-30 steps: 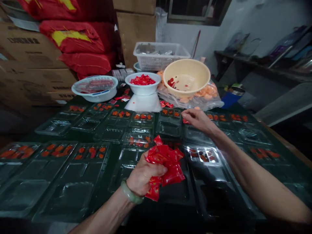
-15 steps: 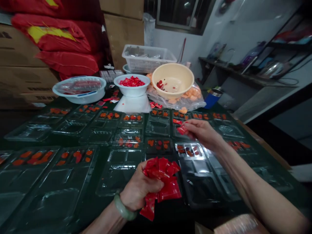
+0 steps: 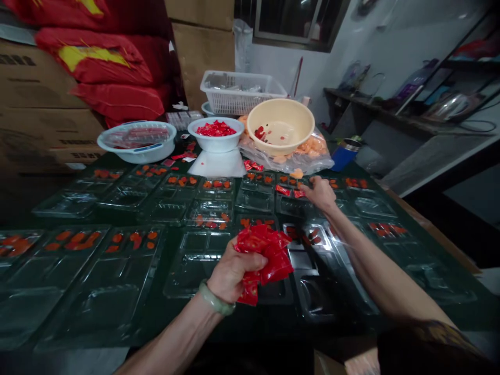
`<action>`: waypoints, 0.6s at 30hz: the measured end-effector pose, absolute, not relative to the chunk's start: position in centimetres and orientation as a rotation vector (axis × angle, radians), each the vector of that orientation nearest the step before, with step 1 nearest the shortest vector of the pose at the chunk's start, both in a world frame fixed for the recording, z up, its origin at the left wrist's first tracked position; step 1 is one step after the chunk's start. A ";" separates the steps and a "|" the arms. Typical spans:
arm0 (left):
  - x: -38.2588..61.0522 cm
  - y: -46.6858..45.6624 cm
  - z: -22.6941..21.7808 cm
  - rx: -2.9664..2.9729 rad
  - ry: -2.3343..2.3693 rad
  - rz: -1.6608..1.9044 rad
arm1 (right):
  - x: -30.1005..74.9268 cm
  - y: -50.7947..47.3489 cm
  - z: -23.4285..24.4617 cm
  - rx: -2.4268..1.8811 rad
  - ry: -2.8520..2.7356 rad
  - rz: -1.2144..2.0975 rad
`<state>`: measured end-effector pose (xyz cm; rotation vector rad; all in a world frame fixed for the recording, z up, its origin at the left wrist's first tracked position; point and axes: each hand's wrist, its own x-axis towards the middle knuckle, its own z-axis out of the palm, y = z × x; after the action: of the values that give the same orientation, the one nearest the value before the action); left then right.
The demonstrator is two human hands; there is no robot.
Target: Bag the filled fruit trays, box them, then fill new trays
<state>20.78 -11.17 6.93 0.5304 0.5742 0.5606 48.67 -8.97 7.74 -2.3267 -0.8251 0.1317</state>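
My left hand (image 3: pixel 233 270) is closed around a bunch of small shiny red packets (image 3: pixel 269 252), held above the near trays, with a pale green bangle on its wrist. Farther off, my right hand (image 3: pixel 321 194) reaches over a clear compartment tray (image 3: pixel 295 207) in the back row. Its fingertips pinch the end of one red packet (image 3: pixel 299 193), low over the tray. Just left of that lies another red packet (image 3: pixel 283 190). Orange and dark red dried pieces (image 3: pixel 255 178) fill the small compartments of neighbouring trays.
Behind the trays stand a white bowl of red packets (image 3: pixel 216 128), a cream basin (image 3: pixel 281 125), a light blue tub (image 3: pixel 136 143) and a white basket (image 3: pixel 242 86). A blue cup (image 3: pixel 346 154) is at the right. Cartons and red bundles (image 3: pixel 105 57) are stacked at the left.
My right hand has moved forward and lowered its packet beside the one lying in the tray. My left hand has risen slightly with its bunch. The camera view has shifted a little.
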 end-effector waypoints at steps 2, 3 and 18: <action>20.9 -11.0 6.8 0.546 0.583 0.583 | 45.4 -11.2 9.7 -2.090 -1.041 0.374; 21.0 -11.0 6.8 0.560 0.579 0.586 | 43.7 -12.4 10.7 -1.943 -1.160 0.635; 22.9 -12.0 6.7 0.576 0.661 0.494 | 38.8 -19.5 10.1 -1.810 -1.505 0.379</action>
<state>22.90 -12.01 6.73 0.5758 0.6606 0.4944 38.81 -19.49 10.12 -1.8099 -1.5046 0.3792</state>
